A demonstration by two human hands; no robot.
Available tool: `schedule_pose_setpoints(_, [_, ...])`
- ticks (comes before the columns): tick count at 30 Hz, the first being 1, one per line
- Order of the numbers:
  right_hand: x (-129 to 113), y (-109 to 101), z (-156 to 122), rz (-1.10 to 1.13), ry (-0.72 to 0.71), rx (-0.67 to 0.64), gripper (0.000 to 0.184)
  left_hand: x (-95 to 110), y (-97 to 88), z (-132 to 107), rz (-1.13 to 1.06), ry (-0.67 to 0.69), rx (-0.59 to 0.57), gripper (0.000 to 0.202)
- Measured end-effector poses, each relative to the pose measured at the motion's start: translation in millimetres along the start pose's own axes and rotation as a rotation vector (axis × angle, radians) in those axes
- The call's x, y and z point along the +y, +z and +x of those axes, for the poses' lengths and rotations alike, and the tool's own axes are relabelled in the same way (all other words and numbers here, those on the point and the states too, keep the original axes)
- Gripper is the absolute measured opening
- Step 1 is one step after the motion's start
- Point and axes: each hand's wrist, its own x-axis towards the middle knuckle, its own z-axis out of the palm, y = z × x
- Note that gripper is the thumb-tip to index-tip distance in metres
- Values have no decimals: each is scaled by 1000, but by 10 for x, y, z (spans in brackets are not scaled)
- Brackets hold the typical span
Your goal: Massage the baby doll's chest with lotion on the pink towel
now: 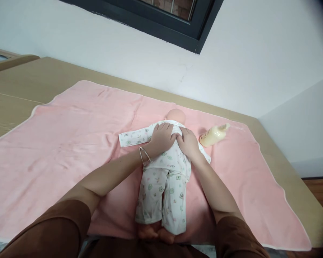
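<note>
A baby doll (165,161) in a white top and trousers with small printed animals lies stretched out, its bald head (176,115) farthest from me and its bare feet close to my body. No face shows, and it seems to lie on its front. My left hand (163,137), with bangles on the wrist, rests flat on the upper left of its torso. Beside it, my right hand (187,142) lies flat on the upper right, thumbs nearly meeting. Both hands are open, fingers stretched. The doll's left-side sleeve (134,137) extends sideways; the other is partly hidden behind my right arm.
A pale yellow pump bottle (213,135) lies tilted to the right of the doll. Under everything spreads a pink blanket (70,143) with a white edge, on a wooden table (43,77). A white wall (161,61) with a dark-framed window (177,27) stands behind.
</note>
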Motion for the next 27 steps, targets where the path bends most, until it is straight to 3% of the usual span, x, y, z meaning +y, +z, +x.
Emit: schedule_pose_setpoints(27, [-17, 11, -19, -5, 18, 4, 52, 4, 39, -29, -54, -26, 23, 37])
